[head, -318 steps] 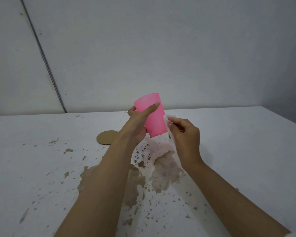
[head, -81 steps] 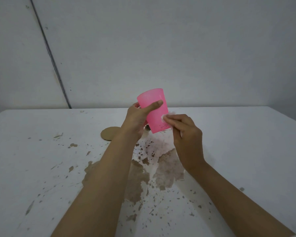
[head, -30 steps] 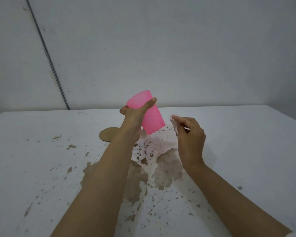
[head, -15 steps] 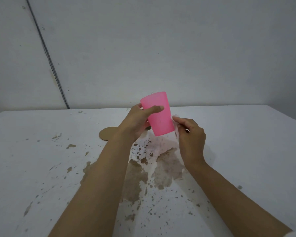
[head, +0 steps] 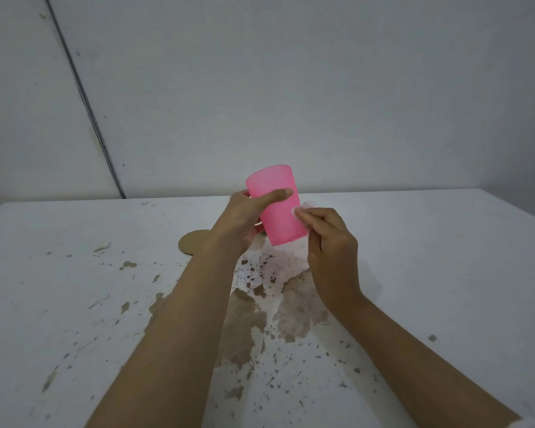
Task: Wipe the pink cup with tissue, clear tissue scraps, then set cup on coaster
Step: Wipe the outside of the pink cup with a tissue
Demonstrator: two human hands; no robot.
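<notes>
My left hand (head: 244,216) holds the pink cup (head: 280,216) in the air above the table, nearly upright, thumb across its front. My right hand (head: 329,242) pinches a small white tissue (head: 303,207) against the cup's right side. A round brown coaster (head: 192,244) lies flat on the table behind my left wrist, partly hidden by it. A thin white tissue sheet (head: 275,267) lies on the table under the cup.
The white table (head: 445,257) has worn brown patches (head: 294,313) and small flecks around its middle. A few pale scraps (head: 101,247) lie at the left. A grey wall stands close behind the table's far edge.
The cup has gone from tilted to nearly upright. My right hand, apart from the cup a second ago, has moved in and now presses the tissue on its right side.
</notes>
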